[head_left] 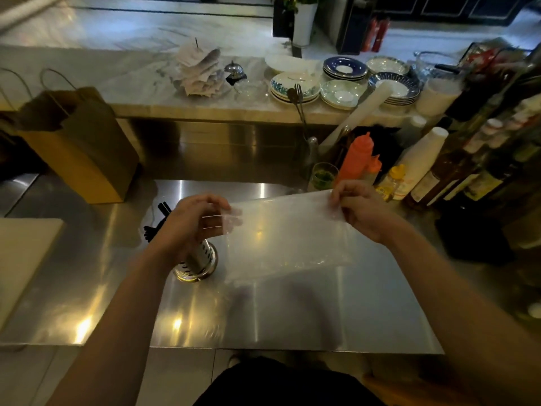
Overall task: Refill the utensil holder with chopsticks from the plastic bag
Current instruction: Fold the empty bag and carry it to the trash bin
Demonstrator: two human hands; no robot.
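A clear bag (287,232) is being held stretched flat between both hands above the steel desk (292,312). Its left edge is being grasped by the left hand (190,221), whose curled fingers (231,218) are being seen through the plastic. Its upper right corner is being pinched by the fingers (339,194) of the right hand (363,212). The holder (199,259), a perforated metal cylinder, is being partly hidden under the left hand; it is standing on the desk just beside the bag's lower left corner. Black chopsticks (155,224) are being carried in it, their ends sticking out to the left of the wrist. A brown paper bag (79,150) is being kept at the desk's far left, a pale board (23,259) at the near left, and an orange squeeze bottle (358,156) among other bottles at the far right. Stacked plates (342,80) are being kept on the raised marble ledge behind.
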